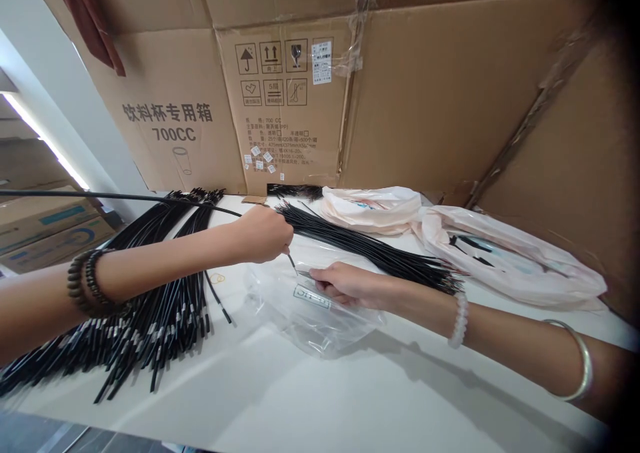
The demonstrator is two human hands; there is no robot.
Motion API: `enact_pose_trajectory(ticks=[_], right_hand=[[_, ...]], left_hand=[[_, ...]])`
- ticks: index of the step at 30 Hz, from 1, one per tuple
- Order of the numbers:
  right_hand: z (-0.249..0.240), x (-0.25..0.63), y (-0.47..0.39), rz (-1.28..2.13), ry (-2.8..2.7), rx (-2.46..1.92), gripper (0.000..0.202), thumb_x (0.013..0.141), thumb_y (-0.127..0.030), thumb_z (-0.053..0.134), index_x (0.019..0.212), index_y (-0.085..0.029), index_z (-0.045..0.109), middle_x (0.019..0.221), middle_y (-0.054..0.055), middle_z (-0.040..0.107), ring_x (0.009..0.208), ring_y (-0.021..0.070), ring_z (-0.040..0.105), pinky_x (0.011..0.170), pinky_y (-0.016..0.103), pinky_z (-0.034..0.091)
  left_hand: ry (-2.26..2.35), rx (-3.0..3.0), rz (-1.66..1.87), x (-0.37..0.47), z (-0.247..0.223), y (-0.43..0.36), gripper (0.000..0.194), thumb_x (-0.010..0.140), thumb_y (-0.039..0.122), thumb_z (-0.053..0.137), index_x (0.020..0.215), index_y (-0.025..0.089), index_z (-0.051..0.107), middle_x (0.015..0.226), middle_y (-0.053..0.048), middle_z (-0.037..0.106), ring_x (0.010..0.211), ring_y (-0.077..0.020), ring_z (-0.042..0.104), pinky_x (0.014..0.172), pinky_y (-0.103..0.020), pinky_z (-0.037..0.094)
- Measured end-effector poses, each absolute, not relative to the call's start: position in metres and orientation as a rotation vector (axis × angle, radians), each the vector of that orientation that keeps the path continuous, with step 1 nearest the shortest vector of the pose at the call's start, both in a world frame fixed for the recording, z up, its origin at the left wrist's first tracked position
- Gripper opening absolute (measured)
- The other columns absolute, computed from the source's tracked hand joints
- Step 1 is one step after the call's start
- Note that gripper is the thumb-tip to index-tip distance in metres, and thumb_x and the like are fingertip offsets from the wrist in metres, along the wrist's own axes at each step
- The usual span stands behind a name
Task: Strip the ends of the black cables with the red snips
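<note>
My left hand [267, 233] is closed around a thin black cable [200, 203]. One part of the cable runs off past the left edge, and its short end points down out of my fist. Just to the right, my right hand [350, 283] pinches a small grey pointed tool [304, 273] close to that end; its exact kind is hard to make out. Beneath both hands lies a clear plastic bag [310, 326] with a green printed label. Behind them stretches a bundle of black cables [365, 243] with bare wire tips.
A large pile of black cables [150, 306] with white tags covers the table's left side. Two white plastic bags [375, 206] lie at the back right. Cardboard [290, 119] walls off the white table [300, 406] behind. A yellow rubber band [217, 279] lies near the pile.
</note>
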State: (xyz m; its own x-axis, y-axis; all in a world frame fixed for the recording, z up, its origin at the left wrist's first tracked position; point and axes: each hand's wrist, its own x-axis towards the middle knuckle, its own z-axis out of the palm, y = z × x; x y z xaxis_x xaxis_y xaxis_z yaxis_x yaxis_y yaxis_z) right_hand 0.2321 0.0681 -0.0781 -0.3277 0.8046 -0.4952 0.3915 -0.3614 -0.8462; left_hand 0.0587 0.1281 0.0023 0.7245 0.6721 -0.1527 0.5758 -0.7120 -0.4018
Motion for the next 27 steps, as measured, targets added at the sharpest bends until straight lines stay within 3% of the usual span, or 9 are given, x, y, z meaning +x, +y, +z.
enact_pose_trajectory(ticks=[15,21,27], right_hand=[[-0.076,0.224,0.066,1.584,-1.643,-1.624,0.048,0.1,-0.034,0.039,0.054,-0.02,0.038,0.037,-0.007,0.025,0.04,0.0086,0.019,0.045,0.024,0.018],[-0.075,0.223,0.067,1.558,-1.684,-1.641,0.05,0.1,-0.033,0.039,0.052,-0.02,0.031,0.04,-0.007,0.024,0.042,0.0083,0.018,0.047,0.026,0.017],[-0.073,0.22,0.067,1.424,-1.718,-1.755,0.046,0.097,-0.03,0.045,0.054,-0.02,0.031,0.044,-0.007,0.025,0.043,0.008,0.022,0.047,0.026,0.018]], left_hand=[[-0.933,-2.663,0.429,0.054,0.005,0.118,0.027,0.089,0.02,0.05,0.073,0.017,0.071,0.069,-0.007,0.069,0.059,-0.016,0.055,0.055,-0.027,0.024],[-0.923,-2.682,0.472,0.053,0.006,0.119,0.023,0.083,0.011,0.053,0.072,0.019,0.072,0.072,-0.005,0.071,0.061,-0.0148,0.055,0.056,-0.026,0.024],[-0.896,-2.722,0.414,0.054,0.002,0.121,0.02,0.082,0.013,0.06,0.066,0.016,0.071,0.069,-0.005,0.071,0.057,-0.014,0.055,0.055,-0.025,0.025]])
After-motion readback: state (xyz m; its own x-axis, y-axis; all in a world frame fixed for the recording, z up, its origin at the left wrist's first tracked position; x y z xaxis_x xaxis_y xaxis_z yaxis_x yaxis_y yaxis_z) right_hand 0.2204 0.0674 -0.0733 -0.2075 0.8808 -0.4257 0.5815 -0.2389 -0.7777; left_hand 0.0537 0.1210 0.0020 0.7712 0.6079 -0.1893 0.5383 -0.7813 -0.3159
